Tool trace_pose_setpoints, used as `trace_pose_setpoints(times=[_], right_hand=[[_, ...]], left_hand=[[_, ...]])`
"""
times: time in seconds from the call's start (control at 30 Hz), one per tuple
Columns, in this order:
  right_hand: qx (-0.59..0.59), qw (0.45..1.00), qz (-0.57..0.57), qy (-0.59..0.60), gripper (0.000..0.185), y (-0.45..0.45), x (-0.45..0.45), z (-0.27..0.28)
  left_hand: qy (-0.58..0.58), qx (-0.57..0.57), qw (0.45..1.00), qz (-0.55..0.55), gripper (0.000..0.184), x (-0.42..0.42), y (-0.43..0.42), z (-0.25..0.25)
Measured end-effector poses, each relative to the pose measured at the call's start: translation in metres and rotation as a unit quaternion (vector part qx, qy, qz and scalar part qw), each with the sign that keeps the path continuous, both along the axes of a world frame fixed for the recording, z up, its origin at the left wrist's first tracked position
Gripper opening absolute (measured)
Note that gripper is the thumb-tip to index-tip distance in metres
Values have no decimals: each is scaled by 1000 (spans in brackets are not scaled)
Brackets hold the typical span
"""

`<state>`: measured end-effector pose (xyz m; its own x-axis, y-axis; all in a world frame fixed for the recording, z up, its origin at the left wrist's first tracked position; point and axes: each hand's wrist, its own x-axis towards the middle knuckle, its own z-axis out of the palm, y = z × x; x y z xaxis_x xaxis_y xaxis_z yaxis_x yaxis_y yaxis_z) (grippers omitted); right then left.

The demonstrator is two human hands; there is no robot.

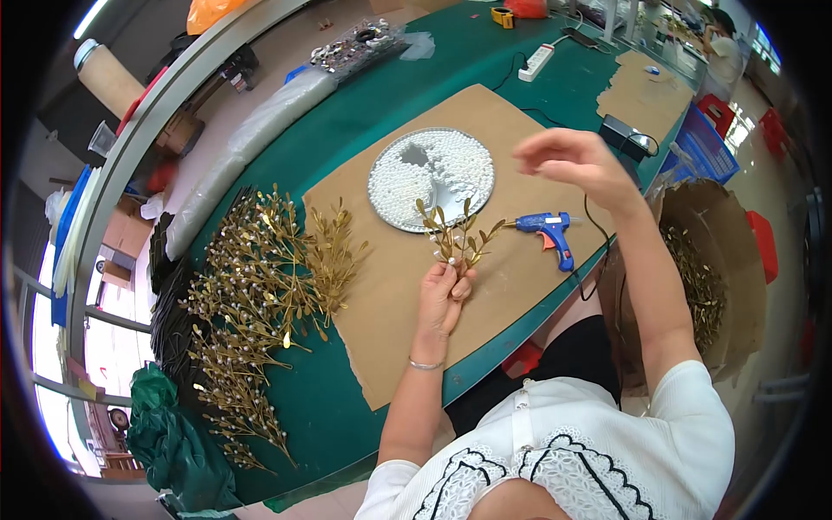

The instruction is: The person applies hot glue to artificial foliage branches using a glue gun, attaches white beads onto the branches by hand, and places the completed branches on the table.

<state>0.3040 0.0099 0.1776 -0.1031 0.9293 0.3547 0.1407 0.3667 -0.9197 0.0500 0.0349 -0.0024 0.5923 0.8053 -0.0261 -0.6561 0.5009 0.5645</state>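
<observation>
My left hand is closed round the stem of a gold-leaved sprig dotted with small white beads. It is upright over the brown cardboard sheet, its tips overlapping the near rim of a round tray. White beads cover much of that tray, leaving a bare patch. Raised above the cardboard's right side, my right hand appears to hold nothing, with its fingers stretched leftward and slightly bent. Below it lies a blue glue gun with an orange trigger.
Many similar gold sprigs are heaped on the green table at left. A white power strip and a black adapter lie farther back. Beside me at right stands a carton containing more sprigs. Another person is at far right.
</observation>
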Motion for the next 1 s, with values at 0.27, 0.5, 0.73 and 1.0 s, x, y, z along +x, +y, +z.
trace_pose_setpoints(times=[0.27,0.5,0.73,1.0], right_hand=[[-42,945,-60,320,24,-78,17,-41],[-138,853,-101,492,24,-106,1,-98],[-143,846,-50,511,13,-107,-1,-106],[-144,826,-37,543,10,-104,1,-120]], left_hand=[[-30,-7,999,-27,16,2,-1,-2],[-22,-6,1000,20,12,3,4,-6],[-18,-4,999,35,11,-1,5,-4],[-26,-11,999,37,14,-1,6,-4]])
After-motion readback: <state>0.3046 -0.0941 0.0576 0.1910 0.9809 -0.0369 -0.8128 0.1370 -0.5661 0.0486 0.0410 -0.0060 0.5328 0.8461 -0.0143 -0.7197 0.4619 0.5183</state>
